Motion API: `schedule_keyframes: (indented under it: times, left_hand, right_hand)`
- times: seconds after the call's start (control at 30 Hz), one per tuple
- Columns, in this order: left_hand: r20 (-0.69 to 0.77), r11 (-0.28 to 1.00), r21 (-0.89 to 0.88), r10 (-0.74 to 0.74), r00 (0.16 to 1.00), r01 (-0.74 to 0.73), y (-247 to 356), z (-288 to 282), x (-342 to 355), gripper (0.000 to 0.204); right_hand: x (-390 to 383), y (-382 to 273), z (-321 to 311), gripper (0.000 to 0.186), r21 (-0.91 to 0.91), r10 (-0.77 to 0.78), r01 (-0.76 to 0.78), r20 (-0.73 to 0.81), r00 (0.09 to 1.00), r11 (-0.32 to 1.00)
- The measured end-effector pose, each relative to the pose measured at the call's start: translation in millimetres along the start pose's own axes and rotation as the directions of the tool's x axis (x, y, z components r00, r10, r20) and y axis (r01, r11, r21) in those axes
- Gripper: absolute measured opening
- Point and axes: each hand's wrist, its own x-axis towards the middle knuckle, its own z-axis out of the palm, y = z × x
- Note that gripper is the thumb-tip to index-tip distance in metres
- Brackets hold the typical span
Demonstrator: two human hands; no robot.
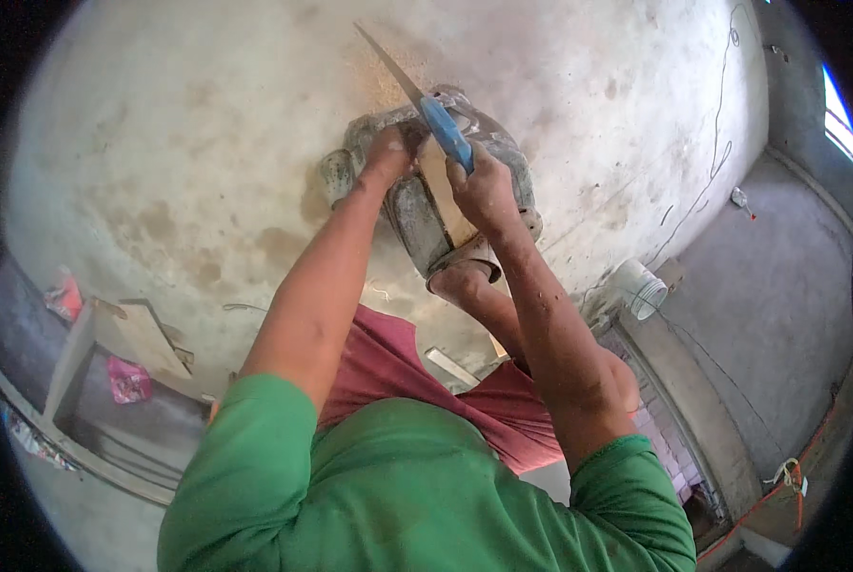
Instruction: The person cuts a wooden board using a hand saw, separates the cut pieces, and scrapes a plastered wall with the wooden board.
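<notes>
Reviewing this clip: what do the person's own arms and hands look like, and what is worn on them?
Both arms are bare from above the elbow down, with short green sleeves ending at the upper arms. The left hand and right hand wear no gloves, and no watch, ring or band shows. The forearms look dusty, with pale specks along the right forearm.

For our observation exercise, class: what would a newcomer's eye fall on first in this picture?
First, the blue-handled saw at top centre, gripped by the right hand, its blade running up-left over sawdust on the concrete floor. Beside it the left hand presses on a thin wooden board laid over a grey, cement-stained bucket. The green sleeves fill the lower edge.
</notes>
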Motion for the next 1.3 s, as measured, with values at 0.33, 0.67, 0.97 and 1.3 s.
schedule_keyframes:
  times: [0.33, 0.67, 0.97, 1.3]
  left_hand:
    - [-0.121, 0.967, 0.233, 0.136, 0.983, -0.105, -5.3, 1.8, 15.4, 0.027]
    - [-0.074, 0.942, 0.221, 0.276, 0.958, -0.254, -2.9, -0.7, 13.2, 0.026]
    - [-0.174, 0.915, 0.370, 0.237, 0.956, -0.160, -17.4, 10.7, 9.2, 0.024]
    - [-0.150, 0.942, 0.027, 0.334, 0.930, -0.334, 28.4, -4.1, 10.9, 0.037]
  right_hand:
    - [-147.3, -91.0, -117.0, 0.040, -0.012, 0.269, -0.268, 0.050, 0.962, 0.963]
    - [-70.5, -11.9, -32.1, 0.031, -0.044, 0.072, -0.070, 0.037, 0.997, 0.997]
    - [-73.5, -73.6, -54.9, 0.036, -0.170, 0.247, -0.236, 0.047, 0.968, 0.957]
    - [-6.7, -37.9, -25.0, 0.041, -0.042, 0.048, -0.050, -0.042, 0.998, 0.998]
